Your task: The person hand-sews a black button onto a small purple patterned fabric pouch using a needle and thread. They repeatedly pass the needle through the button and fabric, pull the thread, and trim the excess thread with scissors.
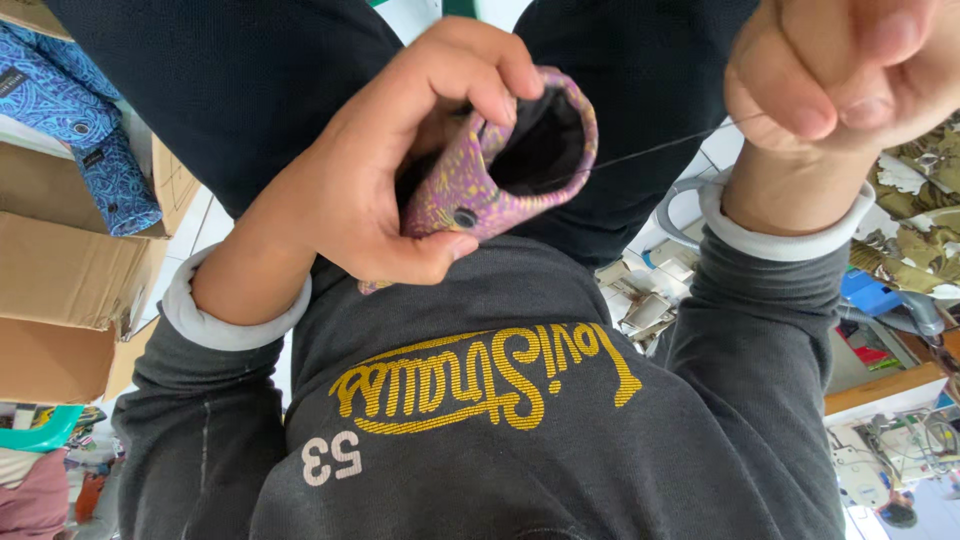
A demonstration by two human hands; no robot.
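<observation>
My left hand (pixel 365 175) grips a small purple pouch with a yellow pattern (pixel 462 180), thumb under it and fingers curled over its rim. The pouch mouth faces up and shows a black lining (pixel 545 145). A dark snap button (pixel 464 217) sits on its front. My right hand (pixel 845 70), at the upper right, pinches a thin dark thread (pixel 650 152) that runs taut from the pouch's opening to my fingertips. Both hands are held above my lap, in front of my dark grey sweatshirt (pixel 540 420). No needle can be made out.
Cardboard boxes (pixel 60 290) stand at the left, with blue patterned fabric pieces (pixel 75 105) on top. A teal basket rim (pixel 40 430) shows at the lower left. At the right lie gold-patterned fabric (pixel 915 235), assorted clutter and a wooden edge (pixel 885 390).
</observation>
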